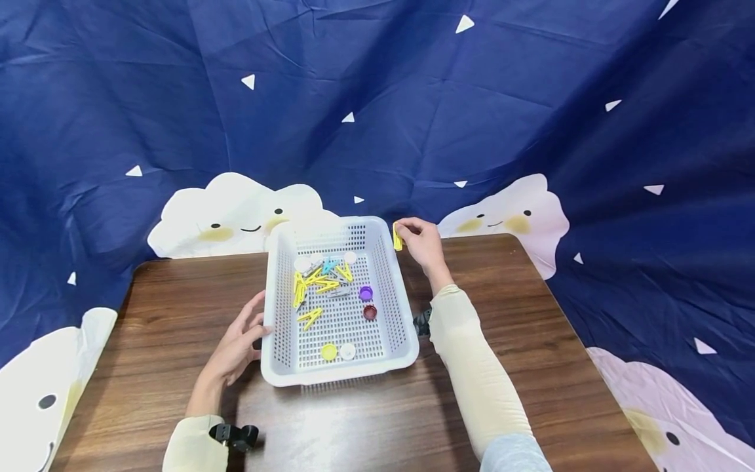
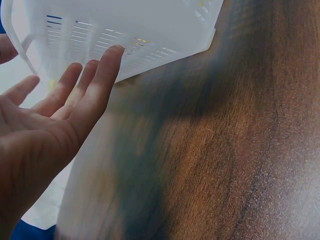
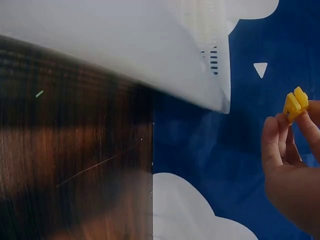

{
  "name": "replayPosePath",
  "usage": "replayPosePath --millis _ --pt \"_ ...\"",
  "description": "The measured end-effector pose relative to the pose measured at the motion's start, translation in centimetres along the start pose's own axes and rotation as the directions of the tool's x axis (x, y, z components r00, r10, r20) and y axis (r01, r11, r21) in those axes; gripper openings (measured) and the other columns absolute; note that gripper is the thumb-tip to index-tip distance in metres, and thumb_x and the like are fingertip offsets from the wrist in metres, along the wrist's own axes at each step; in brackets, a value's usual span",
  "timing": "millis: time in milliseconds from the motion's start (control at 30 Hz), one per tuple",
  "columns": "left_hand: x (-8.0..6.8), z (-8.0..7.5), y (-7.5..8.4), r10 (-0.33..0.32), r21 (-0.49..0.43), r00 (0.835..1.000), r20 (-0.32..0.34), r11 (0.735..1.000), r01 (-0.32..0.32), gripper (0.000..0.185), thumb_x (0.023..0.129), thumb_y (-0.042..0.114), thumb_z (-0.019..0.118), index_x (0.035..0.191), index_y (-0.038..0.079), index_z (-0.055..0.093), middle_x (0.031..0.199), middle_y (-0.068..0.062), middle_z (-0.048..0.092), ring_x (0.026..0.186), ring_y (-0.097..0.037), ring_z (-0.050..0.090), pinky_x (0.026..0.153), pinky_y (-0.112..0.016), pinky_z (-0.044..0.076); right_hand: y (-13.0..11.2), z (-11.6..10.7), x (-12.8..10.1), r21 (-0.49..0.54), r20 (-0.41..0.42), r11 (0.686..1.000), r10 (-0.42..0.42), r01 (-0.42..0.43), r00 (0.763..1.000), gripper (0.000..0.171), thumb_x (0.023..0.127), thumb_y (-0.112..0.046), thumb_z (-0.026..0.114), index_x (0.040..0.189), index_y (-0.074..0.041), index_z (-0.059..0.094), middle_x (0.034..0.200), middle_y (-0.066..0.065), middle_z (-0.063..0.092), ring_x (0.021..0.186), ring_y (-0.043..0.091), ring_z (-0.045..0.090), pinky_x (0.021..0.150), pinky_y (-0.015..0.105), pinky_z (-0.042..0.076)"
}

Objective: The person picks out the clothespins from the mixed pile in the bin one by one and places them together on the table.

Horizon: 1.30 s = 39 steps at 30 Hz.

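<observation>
A white perforated basket (image 1: 401, 314) stands on the wooden table (image 1: 519, 308); its outer wall (image 2: 150, 35) fills the top of the left wrist view. Inside lie several yellow clothespins (image 1: 310, 283), a blue one (image 1: 329, 265) and some bottle caps (image 1: 366, 293). My left hand (image 1: 240, 342) rests with straight fingers (image 2: 102, 75) against the basket's left wall. My right hand (image 1: 420, 241) pinches a yellow clothespin (image 1: 397, 236) beside the basket's far right corner; the same clothespin (image 3: 295, 104) shows between my fingertips in the right wrist view.
A dark blue cloth with white clouds (image 1: 236, 210) hangs behind and around the table. The table's far edge (image 3: 151, 165) lies just beyond the basket (image 3: 150, 50). Bare wood stretches to the right and in front.
</observation>
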<state>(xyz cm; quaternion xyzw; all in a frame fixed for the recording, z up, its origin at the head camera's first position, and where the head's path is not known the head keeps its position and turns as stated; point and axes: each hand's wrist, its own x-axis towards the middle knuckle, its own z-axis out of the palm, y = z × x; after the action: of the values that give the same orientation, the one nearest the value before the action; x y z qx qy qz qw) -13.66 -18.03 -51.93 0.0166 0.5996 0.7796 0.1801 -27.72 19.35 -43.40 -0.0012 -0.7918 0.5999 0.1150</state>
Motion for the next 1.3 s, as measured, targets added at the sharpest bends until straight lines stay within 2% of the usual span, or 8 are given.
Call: replayPosePath --millis 267,500,833,1033,1200,1300 --pt "0.0 0.0 0.0 0.004 -0.002 1.000 0.002 1.000 -0.004 0.079 0.096 -0.002 0.050 0.163 0.024 0.015 0.153 -0.032 0.032 0.123 -0.036 0.053 0.084 -0.062 0.051 1.0 -0.8 0.0 -0.087 -0.007 0.996 -0.013 0.012 1.000 0.016 0.093 -0.008 0.070 0.102 0.003 0.077 0.079 0.004 0.067 0.068 0.009 0.055 0.059 0.020 0.043" --pt "0.0 0.0 0.0 0.004 -0.005 1.000 -0.001 1.000 -0.004 0.078 0.097 -0.003 0.049 0.163 0.024 0.016 0.152 -0.032 0.032 0.120 -0.034 0.056 0.083 -0.061 0.052 1.7 -1.5 -0.2 -0.103 -0.009 0.994 0.031 -0.031 0.999 0.018 0.094 -0.011 0.070 0.105 0.001 0.077 0.098 0.013 0.072 0.071 0.010 0.059 0.062 0.022 0.045" --pt "0.0 0.1 0.0 0.000 -0.003 1.000 0.000 1.000 0.000 0.079 0.097 -0.003 0.048 0.163 0.024 0.016 0.154 -0.031 0.031 0.123 -0.037 0.053 0.084 -0.061 0.051 3.3 -2.3 -0.6 -0.136 -0.056 0.989 0.045 -0.052 0.997 0.018 0.092 -0.012 0.073 0.104 0.001 0.078 0.093 0.012 0.074 0.072 0.006 0.059 0.065 0.020 0.045" --pt "0.1 0.2 -0.1 -0.006 0.005 1.000 -0.017 1.000 0.006 0.079 0.097 -0.002 0.048 0.163 0.026 0.016 0.154 -0.030 0.032 0.125 -0.039 0.052 0.084 -0.062 0.052 4.8 -2.6 -0.9 -0.206 -0.091 0.973 0.081 -0.099 0.993 0.021 0.091 -0.018 0.074 0.106 -0.004 0.079 0.099 0.011 0.076 0.084 0.013 0.066 0.075 0.023 0.049" --pt "0.0 0.2 -0.2 -0.002 0.007 1.000 -0.019 1.000 0.002 0.079 0.097 -0.001 0.049 0.163 0.025 0.017 0.154 -0.030 0.033 0.121 -0.035 0.055 0.084 -0.062 0.052 6.1 -2.7 -1.3 -0.242 -0.110 0.959 0.126 -0.149 0.986 0.022 0.090 -0.022 0.075 0.105 -0.007 0.080 0.104 0.010 0.076 0.098 0.024 0.066 0.088 0.034 0.048" --pt "0.0 0.2 -0.2 0.002 0.003 1.000 -0.018 1.000 -0.002 0.079 0.096 -0.001 0.049 0.163 0.025 0.017 0.153 -0.031 0.033 0.120 -0.034 0.056 0.084 -0.062 0.052 6.8 -2.7 -1.5 -0.267 -0.112 0.949 0.142 -0.167 0.984 0.021 0.090 -0.024 0.075 0.104 -0.008 0.080 0.105 0.010 0.076 0.102 0.028 0.065 0.092 0.039 0.047"
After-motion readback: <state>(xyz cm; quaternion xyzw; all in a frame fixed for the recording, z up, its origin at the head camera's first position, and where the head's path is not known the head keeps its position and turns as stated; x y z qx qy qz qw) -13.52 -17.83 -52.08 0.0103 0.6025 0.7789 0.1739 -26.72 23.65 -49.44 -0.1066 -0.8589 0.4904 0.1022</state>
